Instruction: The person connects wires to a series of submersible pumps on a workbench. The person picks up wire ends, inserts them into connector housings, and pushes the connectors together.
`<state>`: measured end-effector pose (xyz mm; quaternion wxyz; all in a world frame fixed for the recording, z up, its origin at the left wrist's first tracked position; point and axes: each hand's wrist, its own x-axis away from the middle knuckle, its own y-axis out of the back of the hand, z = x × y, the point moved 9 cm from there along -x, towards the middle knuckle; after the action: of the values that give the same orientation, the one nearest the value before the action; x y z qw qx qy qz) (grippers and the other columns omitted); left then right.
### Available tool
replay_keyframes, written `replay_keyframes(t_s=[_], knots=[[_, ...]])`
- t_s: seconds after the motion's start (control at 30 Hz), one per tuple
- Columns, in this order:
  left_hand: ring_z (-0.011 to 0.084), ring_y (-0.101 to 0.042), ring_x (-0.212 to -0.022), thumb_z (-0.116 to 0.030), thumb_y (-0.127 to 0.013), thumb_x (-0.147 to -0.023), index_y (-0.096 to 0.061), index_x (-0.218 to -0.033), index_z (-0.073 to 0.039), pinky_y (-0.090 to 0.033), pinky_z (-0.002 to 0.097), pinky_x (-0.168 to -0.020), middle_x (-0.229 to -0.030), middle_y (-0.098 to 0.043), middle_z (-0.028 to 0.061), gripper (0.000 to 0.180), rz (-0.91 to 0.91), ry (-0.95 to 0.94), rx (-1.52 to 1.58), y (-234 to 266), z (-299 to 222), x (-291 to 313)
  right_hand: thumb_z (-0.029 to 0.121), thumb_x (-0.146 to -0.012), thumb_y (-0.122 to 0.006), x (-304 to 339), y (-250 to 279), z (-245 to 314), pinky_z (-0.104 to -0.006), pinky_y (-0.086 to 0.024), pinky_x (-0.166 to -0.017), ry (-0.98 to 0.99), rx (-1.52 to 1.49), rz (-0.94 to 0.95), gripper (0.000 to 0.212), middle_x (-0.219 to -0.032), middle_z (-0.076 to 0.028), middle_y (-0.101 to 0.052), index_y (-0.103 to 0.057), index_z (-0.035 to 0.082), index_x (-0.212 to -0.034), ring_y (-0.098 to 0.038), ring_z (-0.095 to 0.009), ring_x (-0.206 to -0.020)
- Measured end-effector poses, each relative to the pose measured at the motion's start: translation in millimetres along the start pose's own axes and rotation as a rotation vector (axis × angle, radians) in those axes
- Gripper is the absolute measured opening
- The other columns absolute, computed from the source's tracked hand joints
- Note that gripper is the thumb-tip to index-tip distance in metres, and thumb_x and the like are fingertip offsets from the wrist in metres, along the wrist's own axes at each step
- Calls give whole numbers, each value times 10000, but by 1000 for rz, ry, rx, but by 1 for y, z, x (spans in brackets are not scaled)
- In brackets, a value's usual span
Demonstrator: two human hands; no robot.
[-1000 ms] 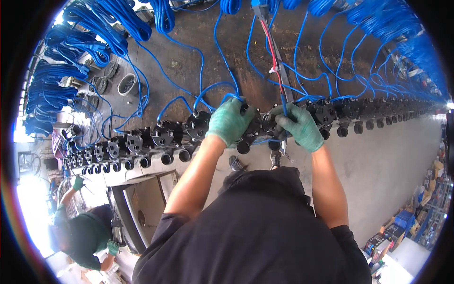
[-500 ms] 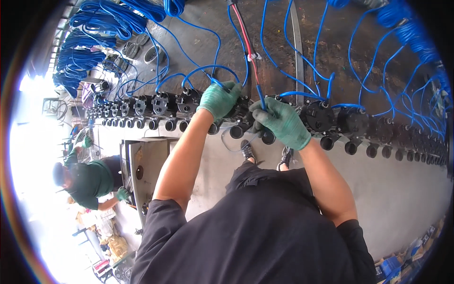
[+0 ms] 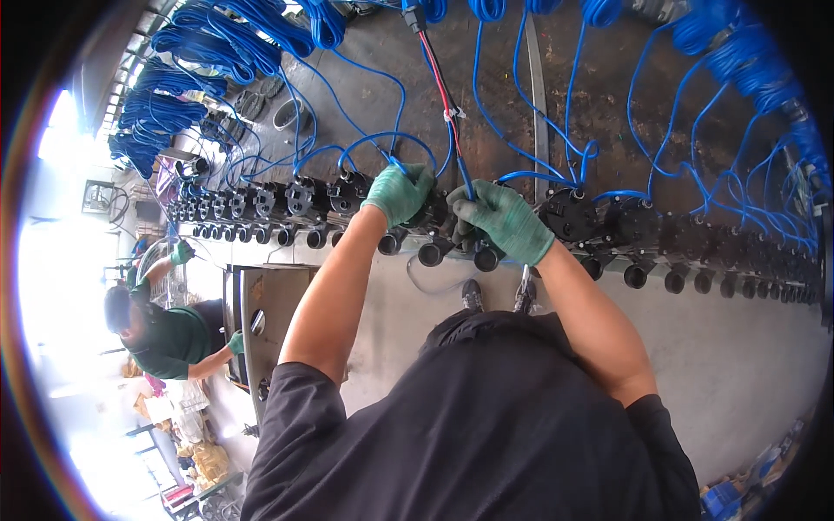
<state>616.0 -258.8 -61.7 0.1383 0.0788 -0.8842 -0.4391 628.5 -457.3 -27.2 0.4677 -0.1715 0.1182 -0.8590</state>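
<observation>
- Left hand (image 3: 400,193), green knit glove: fingers closed over the top of a black round-bodied plastic valve unit (image 3: 432,211) in the long row of like valves (image 3: 287,204) mounted along the front edge of the dark, stained workbench (image 3: 608,113).
- Right hand (image 3: 502,221), same glove type: closed on the next section of that unit, just beside the left hand; thumb and fingers wrap the body from the right.
- Change vs. 0.5 s ago: both hands sit tighter together on one unit, and the view has swung so the row runs more level. Judgement: work is fixed on this valve, fitting stage.
- Thin blue pneumatic hose (image 3: 395,148) loops up from the unit toward the back edge of the bench; a red-and-black cable (image 3: 443,95) drops down between the hands.
- Black open port stubs (image 3: 430,253) hang below the gripped unit.
- Blue coiled hoses (image 3: 200,43) bunch at the back-left corner.
- Second person in a green shirt (image 3: 169,339) works at the far-left end, near a grey metal cabinet (image 3: 269,313).
</observation>
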Motion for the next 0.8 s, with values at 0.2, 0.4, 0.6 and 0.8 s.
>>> replay_keyframes(t_s=[0.2,0.4,0.6,0.8], knots=[[155,-558,-667,-177,-595,-1047,-690,-880,-84,-484,348,-671,-751,-675,35,213,-3,-13,-38,-9,17,-8,159,-1014,-640,2,-4,2,-302,-584,-605,44,-62,-28,194,-828,-75,-707,-629,13,-1141,-707,-158,-684],[452,-669,-867,-352,-570,-1003,-719,-940,-101,-535,507,-781,-896,-713,221,299,-68,-22,-113,0,1,-4,131,-1017,-639,8,-5,1,-318,-587,-800,89,51,-5,236,-917,-59,-699,-626,9,-1218,-708,-156,-872],[474,-658,-851,-370,-532,-1023,-706,-896,-79,-533,527,-761,-854,-695,238,363,-206,-19,-206,24,-25,5,86,-1018,-603,46,-19,-31,-330,-549,-895,76,230,-29,289,-980,-77,-687,-601,-30,-1282,-674,-163,-966],[482,-641,-830,-370,-535,-1029,-693,-886,-70,-523,518,-739,-835,-684,240,368,-198,-44,-234,25,-23,0,73,-1037,-548,78,-16,-43,-348,-567,-816,-13,-120,-95,214,-873,-106,-684,-609,-42,-1208,-698,-197,-840]])
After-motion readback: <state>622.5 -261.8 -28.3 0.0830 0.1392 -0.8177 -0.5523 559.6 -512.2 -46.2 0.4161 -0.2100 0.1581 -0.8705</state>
